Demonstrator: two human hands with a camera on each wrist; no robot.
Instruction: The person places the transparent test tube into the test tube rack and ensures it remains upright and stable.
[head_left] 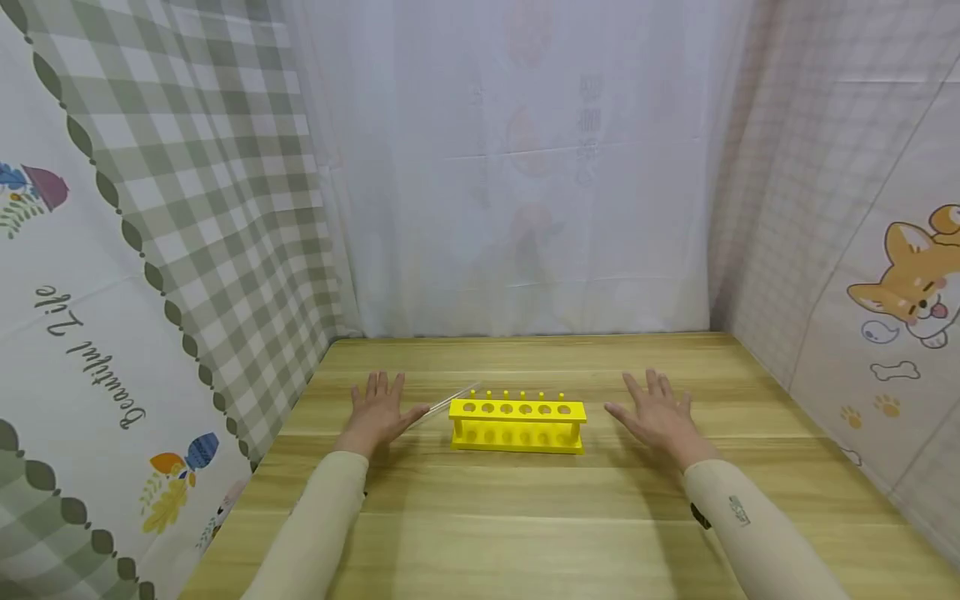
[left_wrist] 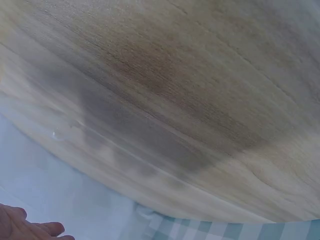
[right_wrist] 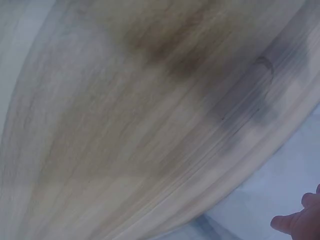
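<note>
A yellow rack (head_left: 517, 412) with a row of round holes and a row of small pegs along its back stands on the wooden table. To its left, thin pale sticks (head_left: 450, 401) lie slanted, their near end by the thumb of my left hand (head_left: 377, 414). That hand is palm down with fingers spread and holds nothing. On the rack's right side, apart from it, my right hand (head_left: 660, 417) is also palm down, fingers spread, holding nothing. Only fingertips of the left hand (left_wrist: 35, 230) and right hand (right_wrist: 302, 220) show at the corners of the wrist views.
The wooden table (head_left: 517, 517) reaches back to a white curtain (head_left: 525, 208). A green checked cloth (head_left: 225, 167) hangs at the left, and a white cloth with a cartoon dog (head_left: 915, 275) at the right.
</note>
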